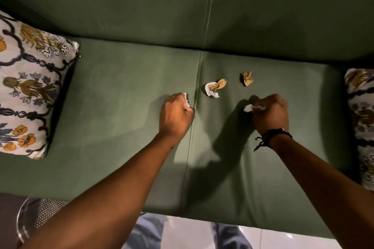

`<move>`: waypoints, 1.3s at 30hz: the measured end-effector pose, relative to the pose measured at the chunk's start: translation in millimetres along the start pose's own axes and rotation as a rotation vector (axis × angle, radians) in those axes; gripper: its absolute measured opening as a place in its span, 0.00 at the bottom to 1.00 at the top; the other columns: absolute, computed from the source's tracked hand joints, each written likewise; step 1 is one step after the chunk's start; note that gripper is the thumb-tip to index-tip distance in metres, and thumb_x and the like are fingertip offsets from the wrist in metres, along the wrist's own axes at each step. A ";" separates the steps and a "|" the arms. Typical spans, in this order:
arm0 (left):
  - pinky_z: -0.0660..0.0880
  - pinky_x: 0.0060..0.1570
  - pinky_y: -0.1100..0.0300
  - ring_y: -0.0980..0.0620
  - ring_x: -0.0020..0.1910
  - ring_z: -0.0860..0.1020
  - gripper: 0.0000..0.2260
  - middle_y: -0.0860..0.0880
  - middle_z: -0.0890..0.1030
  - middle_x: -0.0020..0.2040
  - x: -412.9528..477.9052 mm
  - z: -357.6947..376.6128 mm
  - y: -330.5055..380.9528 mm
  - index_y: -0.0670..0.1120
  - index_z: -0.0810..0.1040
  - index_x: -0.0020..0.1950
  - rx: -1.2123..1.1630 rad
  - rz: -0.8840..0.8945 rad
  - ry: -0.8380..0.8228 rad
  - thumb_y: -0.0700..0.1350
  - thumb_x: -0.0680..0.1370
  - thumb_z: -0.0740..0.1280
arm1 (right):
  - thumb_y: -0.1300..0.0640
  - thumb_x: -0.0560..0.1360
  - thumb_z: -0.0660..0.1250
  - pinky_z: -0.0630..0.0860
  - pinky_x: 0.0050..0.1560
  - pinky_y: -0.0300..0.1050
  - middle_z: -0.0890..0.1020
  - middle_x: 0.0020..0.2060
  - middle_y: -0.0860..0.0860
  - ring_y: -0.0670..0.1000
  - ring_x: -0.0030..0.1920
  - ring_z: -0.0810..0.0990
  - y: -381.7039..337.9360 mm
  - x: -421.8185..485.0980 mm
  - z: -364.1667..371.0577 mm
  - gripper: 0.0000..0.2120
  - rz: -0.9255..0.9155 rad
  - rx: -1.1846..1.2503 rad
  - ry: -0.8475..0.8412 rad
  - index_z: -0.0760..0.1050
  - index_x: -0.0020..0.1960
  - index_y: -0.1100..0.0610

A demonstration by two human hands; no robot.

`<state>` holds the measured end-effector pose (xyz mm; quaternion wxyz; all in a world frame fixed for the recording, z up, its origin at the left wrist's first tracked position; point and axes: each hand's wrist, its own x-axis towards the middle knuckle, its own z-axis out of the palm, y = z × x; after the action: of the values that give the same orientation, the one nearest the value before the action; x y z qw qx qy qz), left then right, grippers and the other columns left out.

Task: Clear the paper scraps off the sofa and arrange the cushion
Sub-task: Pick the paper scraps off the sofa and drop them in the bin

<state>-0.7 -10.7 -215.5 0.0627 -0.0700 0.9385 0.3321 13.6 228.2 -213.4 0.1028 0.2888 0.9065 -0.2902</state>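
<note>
Gripping white paper scraps in both closed fists, left hand [175, 113] and right hand [270, 113]; white-and-brown wad [215, 87] just beyond, between them, nearer left; brown scrap [247, 78] nearer right.

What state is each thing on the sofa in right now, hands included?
Left hand: closed on a white scrap.
Right hand: closed on another white scrap.
White and brown scrap: crumpled, loose on seat.
Brown scrap: crumpled, loose on seat.
Left cushion: at the sofa's end.
Right cushion: at the opposite end, partly out of frame.
</note>
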 end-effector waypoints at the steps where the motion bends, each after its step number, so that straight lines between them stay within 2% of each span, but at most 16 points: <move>1: 0.75 0.39 0.53 0.37 0.40 0.80 0.05 0.39 0.82 0.38 0.6 2.0 3.2 0.41 0.74 0.36 -0.048 0.001 0.023 0.33 0.68 0.67 | 0.61 0.75 0.65 0.71 0.55 0.47 0.72 0.59 0.55 0.55 0.54 0.72 -8.5 -2.9 2.2 0.07 -0.102 0.047 -0.003 0.75 0.53 0.58; 2: 0.76 0.39 0.55 0.39 0.40 0.81 0.04 0.40 0.83 0.39 3.0 4.0 8.1 0.42 0.75 0.40 -0.098 -0.011 0.000 0.34 0.69 0.68 | 0.62 0.75 0.65 0.72 0.58 0.52 0.73 0.60 0.56 0.58 0.58 0.72 -19.8 -4.6 3.8 0.06 -0.243 0.032 -0.015 0.76 0.51 0.58; 4: 0.77 0.42 0.56 0.43 0.41 0.82 0.19 0.42 0.84 0.42 12.7 7.2 19.4 0.45 0.73 0.62 -0.167 -0.067 -0.148 0.37 0.71 0.69 | 0.63 0.73 0.66 0.69 0.64 0.59 0.74 0.64 0.56 0.62 0.64 0.69 -44.5 0.7 6.5 0.05 -0.521 -0.150 -0.050 0.79 0.47 0.57; 5: 0.78 0.46 0.55 0.44 0.42 0.82 0.29 0.42 0.84 0.44 18.9 9.0 24.7 0.47 0.66 0.72 -0.183 -0.072 -0.231 0.37 0.72 0.69 | 0.63 0.73 0.67 0.67 0.65 0.58 0.74 0.66 0.56 0.61 0.66 0.68 -56.1 7.5 8.8 0.06 -0.623 -0.248 -0.061 0.80 0.49 0.57; 7: 0.79 0.53 0.51 0.42 0.49 0.82 0.37 0.40 0.83 0.51 28.3 13.8 32.0 0.47 0.57 0.78 -0.173 -0.035 -0.366 0.35 0.73 0.68 | 0.63 0.74 0.67 0.67 0.65 0.58 0.74 0.65 0.58 0.62 0.64 0.69 -72.0 19.8 16.5 0.13 -0.729 -0.369 -0.080 0.78 0.57 0.60; 10: 0.79 0.55 0.44 0.40 0.53 0.81 0.19 0.39 0.83 0.54 40.6 19.5 39.7 0.42 0.75 0.64 -0.126 0.039 -0.422 0.35 0.73 0.68 | 0.60 0.77 0.63 0.71 0.60 0.55 0.76 0.59 0.60 0.61 0.58 0.73 -80.8 32.3 31.7 0.14 -0.661 -0.443 -0.130 0.73 0.62 0.59; 13: 0.80 0.46 0.49 0.38 0.49 0.82 0.08 0.37 0.84 0.48 46.2 22.3 46.4 0.40 0.80 0.50 -0.005 -0.014 -0.298 0.39 0.72 0.71 | 0.63 0.75 0.64 0.73 0.56 0.53 0.76 0.55 0.62 0.61 0.54 0.75 -81.2 33.6 43.6 0.12 -0.644 -0.464 -0.136 0.73 0.58 0.62; 17: 0.78 0.42 0.51 0.39 0.45 0.83 0.06 0.36 0.85 0.44 25.2 16.9 34.8 0.38 0.84 0.45 -0.111 -0.120 -0.189 0.38 0.70 0.71 | 0.65 0.76 0.61 0.76 0.52 0.54 0.80 0.49 0.64 0.62 0.51 0.77 -65.6 4.8 49.7 0.08 -0.543 -0.326 -0.101 0.78 0.49 0.65; 20: 0.70 0.32 0.55 0.50 0.32 0.78 0.10 0.39 0.81 0.32 -16.1 -4.2 4.7 0.39 0.82 0.35 -0.314 -0.216 -0.068 0.45 0.70 0.75 | 0.65 0.76 0.62 0.76 0.47 0.48 0.81 0.43 0.61 0.60 0.43 0.79 -49.5 -45.3 50.4 0.09 -0.365 -0.092 -0.102 0.80 0.41 0.62; 22: 0.65 0.30 0.58 0.57 0.29 0.73 0.09 0.43 0.77 0.27 -52.4 -26.2 -24.6 0.39 0.81 0.32 -0.439 -0.277 0.010 0.42 0.69 0.74 | 0.66 0.75 0.64 0.77 0.45 0.48 0.82 0.42 0.58 0.57 0.42 0.80 -43.4 -86.8 53.5 0.09 -0.246 0.051 -0.100 0.81 0.40 0.59; 25: 0.70 0.31 0.61 0.56 0.26 0.73 0.07 0.48 0.78 0.25 -109.5 -64.8 -80.3 0.43 0.81 0.32 -0.556 -0.503 0.114 0.40 0.69 0.76 | 0.68 0.73 0.67 0.77 0.45 0.49 0.82 0.39 0.56 0.56 0.41 0.80 -44.0 -149.6 67.1 0.09 -0.226 0.142 -0.125 0.81 0.39 0.57; 28: 0.71 0.28 0.70 0.64 0.23 0.73 0.13 0.56 0.79 0.24 -163.5 -113.8 -152.6 0.50 0.82 0.29 -0.576 -0.726 0.235 0.36 0.70 0.74 | 0.68 0.69 0.70 0.73 0.45 0.33 0.83 0.36 0.55 0.48 0.39 0.80 -70.9 -215.7 96.5 0.10 -0.294 0.215 -0.210 0.83 0.36 0.55; 30: 0.73 0.33 0.69 0.65 0.24 0.74 0.16 0.56 0.80 0.24 -196.5 -148.9 -200.6 0.50 0.80 0.30 -0.595 -0.843 0.353 0.30 0.70 0.72 | 0.62 0.69 0.67 0.69 0.45 0.26 0.82 0.36 0.52 0.42 0.39 0.77 -98.3 -259.8 125.1 0.08 -0.395 0.238 -0.324 0.82 0.35 0.55; 33: 0.75 0.39 0.60 0.56 0.29 0.76 0.15 0.51 0.80 0.29 -246.7 -194.0 -275.0 0.49 0.79 0.31 -0.549 -1.057 0.529 0.31 0.71 0.73 | 0.58 0.71 0.64 0.73 0.44 0.39 0.83 0.37 0.55 0.51 0.41 0.80 -149.8 -331.1 192.1 0.08 -0.507 0.163 -0.612 0.82 0.37 0.56; 36: 0.74 0.36 0.62 0.50 0.32 0.76 0.14 0.50 0.79 0.28 -278.8 -212.1 -343.3 0.49 0.78 0.30 -0.466 -1.167 0.557 0.33 0.70 0.73 | 0.52 0.77 0.57 0.67 0.40 0.47 0.82 0.36 0.61 0.60 0.39 0.81 -186.6 -392.2 270.0 0.19 -0.710 0.008 -0.864 0.80 0.37 0.60; 39: 0.78 0.43 0.55 0.43 0.39 0.82 0.03 0.40 0.84 0.36 -289.6 -210.8 -405.2 0.42 0.84 0.39 -0.368 -1.184 0.451 0.35 0.70 0.74 | 0.62 0.76 0.60 0.68 0.50 0.49 0.82 0.48 0.64 0.62 0.50 0.80 -207.2 -424.5 350.7 0.10 -0.783 -0.158 -0.972 0.80 0.49 0.63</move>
<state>338.9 -429.8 -254.4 0.0235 -0.6517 0.6595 0.3739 244.0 -311.8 -250.7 0.4105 -0.2379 0.8134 -0.3364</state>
